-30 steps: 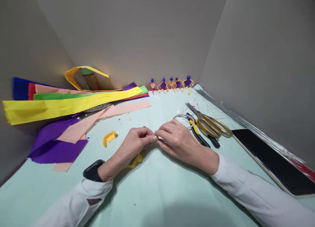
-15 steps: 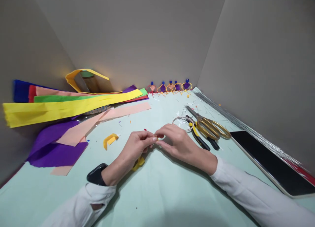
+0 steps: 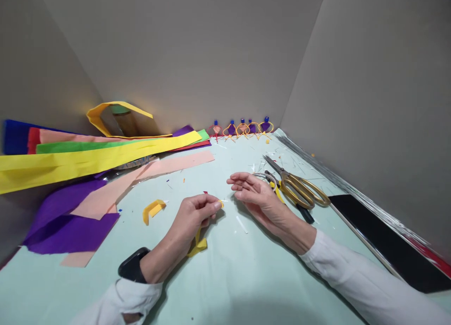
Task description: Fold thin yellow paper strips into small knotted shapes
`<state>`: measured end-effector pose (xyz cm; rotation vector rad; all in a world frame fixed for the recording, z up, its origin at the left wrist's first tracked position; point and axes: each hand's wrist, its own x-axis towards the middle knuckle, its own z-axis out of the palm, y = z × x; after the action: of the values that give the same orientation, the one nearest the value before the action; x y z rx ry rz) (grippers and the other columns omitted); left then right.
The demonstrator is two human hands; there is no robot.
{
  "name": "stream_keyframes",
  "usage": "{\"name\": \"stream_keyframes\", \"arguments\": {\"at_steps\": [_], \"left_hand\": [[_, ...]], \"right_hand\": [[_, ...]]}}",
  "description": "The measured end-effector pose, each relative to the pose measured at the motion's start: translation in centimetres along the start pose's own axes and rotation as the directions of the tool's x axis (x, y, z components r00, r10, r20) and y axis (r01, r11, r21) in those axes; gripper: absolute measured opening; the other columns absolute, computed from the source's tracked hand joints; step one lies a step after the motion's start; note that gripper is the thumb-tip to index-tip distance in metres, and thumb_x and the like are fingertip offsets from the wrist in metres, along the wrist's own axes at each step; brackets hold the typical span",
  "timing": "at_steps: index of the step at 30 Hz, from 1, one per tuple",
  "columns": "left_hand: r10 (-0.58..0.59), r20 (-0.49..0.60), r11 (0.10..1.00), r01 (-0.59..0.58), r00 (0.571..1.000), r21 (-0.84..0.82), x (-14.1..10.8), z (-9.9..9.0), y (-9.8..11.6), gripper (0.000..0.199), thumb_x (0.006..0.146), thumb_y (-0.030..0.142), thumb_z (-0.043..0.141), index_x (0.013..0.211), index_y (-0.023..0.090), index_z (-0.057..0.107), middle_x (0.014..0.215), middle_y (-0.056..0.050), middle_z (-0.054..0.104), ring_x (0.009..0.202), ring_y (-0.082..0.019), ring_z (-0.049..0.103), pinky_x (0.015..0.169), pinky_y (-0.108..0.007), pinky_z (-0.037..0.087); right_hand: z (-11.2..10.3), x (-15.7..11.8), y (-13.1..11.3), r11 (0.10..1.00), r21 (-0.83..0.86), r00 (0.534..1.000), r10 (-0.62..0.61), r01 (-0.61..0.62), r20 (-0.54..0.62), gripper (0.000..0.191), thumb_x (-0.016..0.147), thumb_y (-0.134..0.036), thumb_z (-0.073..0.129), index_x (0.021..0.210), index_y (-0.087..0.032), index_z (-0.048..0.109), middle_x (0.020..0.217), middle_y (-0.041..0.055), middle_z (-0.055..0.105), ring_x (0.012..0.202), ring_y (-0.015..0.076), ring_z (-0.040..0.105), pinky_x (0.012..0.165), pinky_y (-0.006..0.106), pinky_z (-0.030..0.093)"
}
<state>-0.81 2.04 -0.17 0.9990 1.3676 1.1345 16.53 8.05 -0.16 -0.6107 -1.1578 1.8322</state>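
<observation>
My left hand (image 3: pixel 197 214), with a black watch (image 3: pixel 133 266) at its wrist, pinches a small yellow piece (image 3: pixel 221 204) between thumb and forefinger. Under and beside that hand lies a yellow strip (image 3: pixel 199 246) on the pale green table cover. To the right, my right hand (image 3: pixel 255 193) is apart from the left, its fingers loosely curved and spread with nothing seen between them. A thin clear sliver (image 3: pixel 242 225) lies between the hands. Pliers with yellow and black handles (image 3: pixel 278 193) are partly hidden behind my right hand.
Gold-handled scissors (image 3: pixel 298 186) lie right of my right hand, near a black tablet (image 3: pixel 384 240) and wires (image 3: pixel 317 170). Small figures (image 3: pixel 242 127) line the back wall. Coloured strips (image 3: pixel 105 151), purple fabric (image 3: pixel 70 221) and a folded yellow piece (image 3: pixel 154 209) are at left.
My right hand has come away from my left hand and its fingers have opened. The small yellow piece stays in my left hand. The view has shifted slightly.
</observation>
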Motion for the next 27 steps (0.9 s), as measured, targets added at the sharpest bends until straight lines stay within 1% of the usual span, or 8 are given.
{"name": "stream_keyframes", "arguments": {"at_steps": [5, 8, 11, 15, 17, 19, 22, 27], "left_hand": [[-0.013, 0.02, 1.0, 0.013, 1.0, 0.024, -0.1, 0.1, 0.1, 0.028, 0.068, 0.039, 0.074, 0.074, 0.013, 0.067, 0.056, 0.003, 0.047, 0.051, -0.007, 0.032, 0.048, -0.023, 0.02], [-0.015, 0.031, 0.997, 0.013, 0.999, 0.079, -0.1, 0.2, 0.0, 0.029, 0.071, 0.042, 0.072, 0.076, 0.014, 0.068, 0.055, 0.003, 0.047, 0.051, -0.008, 0.03, 0.049, -0.023, 0.02], [-0.027, 0.048, 0.991, 0.02, 0.998, 0.134, -0.2, 0.3, 0.0, 0.029, 0.073, 0.043, 0.07, 0.077, 0.015, 0.068, 0.056, 0.003, 0.048, 0.051, -0.008, 0.029, 0.049, -0.024, 0.019], [-0.047, 0.052, 0.992, 0.041, 0.998, 0.122, -0.2, 0.3, 0.3, 0.029, 0.071, 0.044, 0.071, 0.074, 0.015, 0.068, 0.056, 0.003, 0.046, 0.052, -0.009, 0.029, 0.049, -0.024, 0.02], [-0.061, 0.052, 0.992, 0.055, 0.997, 0.111, -0.2, 0.3, 0.3, 0.03, 0.071, 0.045, 0.071, 0.072, 0.015, 0.067, 0.055, 0.004, 0.044, 0.052, -0.009, 0.029, 0.049, -0.024, 0.021], [-0.077, 0.063, 0.991, 0.069, 0.995, 0.111, -0.2, 0.2, 0.3, 0.029, 0.072, 0.045, 0.071, 0.073, 0.016, 0.067, 0.054, 0.004, 0.043, 0.052, -0.009, 0.029, 0.05, -0.024, 0.022], [-0.088, 0.084, 0.99, 0.078, 0.993, 0.12, -0.3, 0.2, 0.2, 0.028, 0.074, 0.044, 0.069, 0.073, 0.016, 0.068, 0.054, 0.004, 0.043, 0.053, -0.009, 0.029, 0.051, -0.024, 0.023], [-0.096, 0.085, 0.991, 0.087, 0.992, 0.103, -0.2, 0.2, 0.1, 0.026, 0.075, 0.042, 0.069, 0.072, 0.016, 0.067, 0.055, 0.004, 0.043, 0.056, -0.01, 0.033, 0.053, -0.023, 0.025]], "right_hand": [[-0.2, 0.3, 0.2, 0.999, -0.002, 0.999, 0.045, -0.045, -0.006, 0.035, 0.065, -0.007, 0.07, 0.097, -0.022, 0.066, 0.108, 0.0013, 0.066, 0.094, 0.0119, 0.055, 0.086, 0.023, 0.041], [-0.2, 0.4, 0.2, 0.997, -0.02, 0.996, 0.078, -0.078, -0.035, 0.035, 0.063, -0.008, 0.069, 0.094, -0.022, 0.065, 0.108, 0.0018, 0.066, 0.09, 0.0125, 0.054, 0.082, 0.024, 0.041], [-0.4, 0.5, 0.4, 0.995, -0.032, 0.995, 0.093, -0.095, -0.035, 0.035, 0.063, -0.009, 0.069, 0.095, -0.021, 0.065, 0.11, 0.0027, 0.065, 0.09, 0.0136, 0.054, 0.078, 0.025, 0.041], [-0.6, 0.6, 0.6, 0.996, -0.01, 0.996, 0.088, -0.088, -0.004, 0.034, 0.067, -0.01, 0.069, 0.098, -0.022, 0.064, 0.112, 0.0032, 0.063, 0.092, 0.0132, 0.054, 0.081, 0.025, 0.041], [-0.7, 0.6, 0.6, 0.995, 0.007, 0.995, 0.098, -0.098, -0.006, 0.035, 0.067, -0.012, 0.072, 0.099, -0.022, 0.063, 0.11, 0.0034, 0.062, 0.09, 0.0127, 0.054, 0.081, 0.025, 0.042], [-0.7, 0.7, 0.6, 0.994, 0.011, 0.993, 0.112, -0.111, -0.039, 0.037, 0.066, -0.014, 0.076, 0.1, -0.022, 0.063, 0.104, 0.0023, 0.061, 0.085, 0.0118, 0.053, 0.077, 0.024, 0.041], [-0.7, 0.9, 0.6, 0.991, 0.002, 0.987, 0.133, -0.133, -0.094, 0.039, 0.064, -0.016, 0.078, 0.099, -0.022, 0.062, 0.095, -0.0002, 0.056, 0.077, 0.0101, 0.049, 0.067, 0.022, 0.038], [-0.8, 1.1, 0.7, 0.988, -0.003, 0.983, 0.153, -0.154, -0.106, 0.039, 0.063, -0.013, 0.073, 0.098, -0.021, 0.06, 0.091, -0.0016, 0.052, 0.062, 0.0064, 0.037, 0.055, 0.021, 0.027]]}}
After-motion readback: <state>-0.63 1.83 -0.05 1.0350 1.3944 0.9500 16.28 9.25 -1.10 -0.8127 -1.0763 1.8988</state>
